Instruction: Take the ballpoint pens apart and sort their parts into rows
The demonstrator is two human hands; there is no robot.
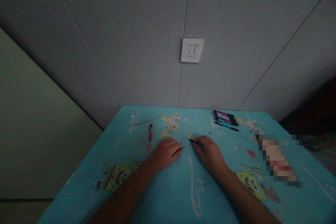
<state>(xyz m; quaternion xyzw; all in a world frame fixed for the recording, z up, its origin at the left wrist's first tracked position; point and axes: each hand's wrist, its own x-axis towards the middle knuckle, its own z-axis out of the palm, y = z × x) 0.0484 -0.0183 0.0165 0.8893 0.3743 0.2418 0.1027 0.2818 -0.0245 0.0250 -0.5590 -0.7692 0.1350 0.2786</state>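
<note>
Low over the table's middle, my left hand (165,154) is closed in a pinch on a small dark piece (183,147), its tip poking out past the fingertips. A thin white stick (183,156), like a pen refill, shows beside those fingers; whether they touch it I cannot tell. Across a short gap, my right hand (211,152) pinches a short black pen part (193,141) pointing left. Its other end is hidden by the fingers. A short red and black pen piece (150,132) lies apart, beyond my left hand.
Several pens (224,117) lie side by side at the back right, with a blue pen (227,126) in front. A blurred-out flat object (278,161) rests at the right. The blue cartoon-print table (168,203) meets a grey wall with a white socket (192,50).
</note>
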